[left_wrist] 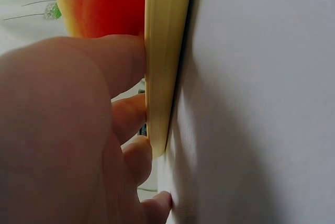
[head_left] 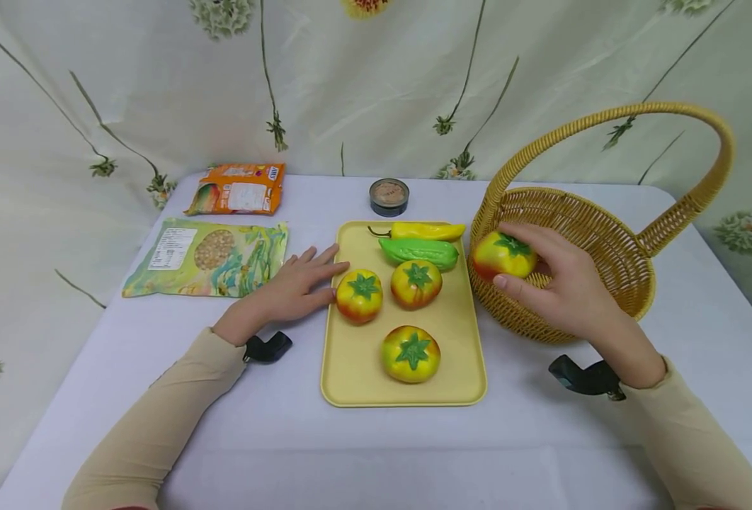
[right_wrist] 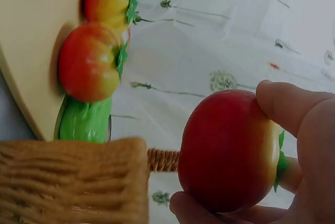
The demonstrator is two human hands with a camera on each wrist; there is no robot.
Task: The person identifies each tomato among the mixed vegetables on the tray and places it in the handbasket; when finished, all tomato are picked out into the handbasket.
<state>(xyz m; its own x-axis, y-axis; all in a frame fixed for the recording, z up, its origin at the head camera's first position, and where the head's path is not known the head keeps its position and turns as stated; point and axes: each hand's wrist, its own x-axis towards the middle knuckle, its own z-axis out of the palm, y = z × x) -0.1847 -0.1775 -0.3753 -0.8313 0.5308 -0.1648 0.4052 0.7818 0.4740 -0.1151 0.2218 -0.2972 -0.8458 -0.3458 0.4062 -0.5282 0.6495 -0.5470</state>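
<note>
My right hand [head_left: 567, 276] grips a yellow-red tomato [head_left: 503, 255] with a green leafy top, over the left rim of a wicker basket [head_left: 631, 283]. In the right wrist view the held tomato [right_wrist: 230, 150] shows its red underside, thumb and fingers around it. My left hand [head_left: 296, 287] lies with fingers spread at the left edge of a yellow tray [head_left: 350, 382], fingertips on its rim. Three similar tomatoes sit on the tray: one tomato [head_left: 360, 296] beside the left thumb, another tomato [head_left: 416, 284] at the middle, and a tomato [head_left: 411, 354] nearer the front.
Across the back of the tray lie a yellow pepper [head_left: 427, 231] and a green cucumber-like vegetable [head_left: 419, 252]. A small round tin [head_left: 389, 196] stands behind it. An orange packet [head_left: 238, 189] and a green packet [head_left: 210, 258] lie at left. The basket's tall handle [head_left: 656, 108] arches above it.
</note>
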